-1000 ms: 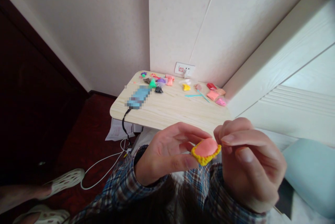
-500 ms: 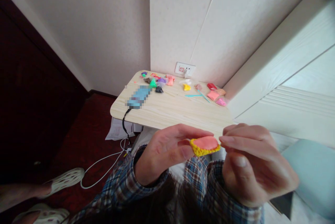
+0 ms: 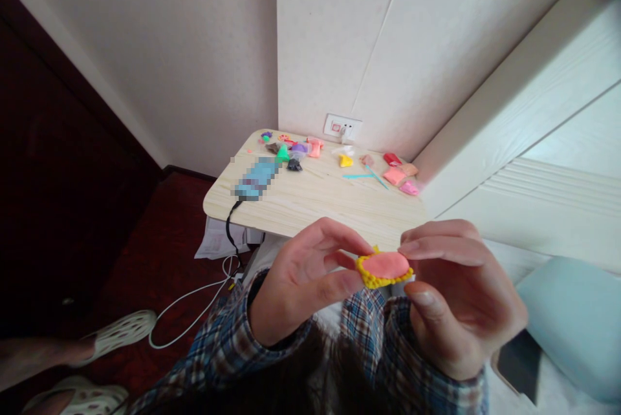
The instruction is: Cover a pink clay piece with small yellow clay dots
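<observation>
Pinched at its nine o'clock end by our left hand [image 3: 303, 276], the yellow-rimmed pink clay oval [image 3: 387, 265] points lengthwise toward three and our spread right hand [image 3: 468, 295], fingertips at its two o'clock edge.

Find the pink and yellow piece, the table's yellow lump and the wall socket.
Pink and yellow piece [image 3: 385, 265]: head view, its pink top.
Yellow lump [image 3: 345, 161]: head view, its middle.
Wall socket [image 3: 341, 125]: head view, its faceplate.
</observation>
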`<act>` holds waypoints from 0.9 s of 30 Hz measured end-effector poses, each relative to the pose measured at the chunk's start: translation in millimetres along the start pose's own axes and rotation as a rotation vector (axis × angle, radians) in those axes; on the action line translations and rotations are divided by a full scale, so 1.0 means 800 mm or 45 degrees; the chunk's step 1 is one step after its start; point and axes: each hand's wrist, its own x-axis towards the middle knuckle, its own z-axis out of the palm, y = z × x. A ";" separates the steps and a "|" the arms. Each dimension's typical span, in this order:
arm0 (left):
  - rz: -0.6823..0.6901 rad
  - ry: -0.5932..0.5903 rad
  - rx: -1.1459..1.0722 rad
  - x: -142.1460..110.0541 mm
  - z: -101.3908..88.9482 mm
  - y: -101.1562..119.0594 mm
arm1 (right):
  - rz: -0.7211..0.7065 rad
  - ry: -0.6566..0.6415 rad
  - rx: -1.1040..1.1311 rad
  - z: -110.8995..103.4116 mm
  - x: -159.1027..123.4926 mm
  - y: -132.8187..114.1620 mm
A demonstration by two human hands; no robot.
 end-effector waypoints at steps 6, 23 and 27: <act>0.035 0.048 0.042 0.001 0.006 0.012 | -0.005 -0.050 0.028 0.000 0.000 0.003; 0.201 0.059 0.314 0.003 0.007 0.014 | -0.007 -0.208 0.000 -0.011 -0.003 0.010; 0.195 0.072 0.369 0.004 0.006 0.011 | 0.067 -0.224 -0.047 -0.014 -0.002 0.007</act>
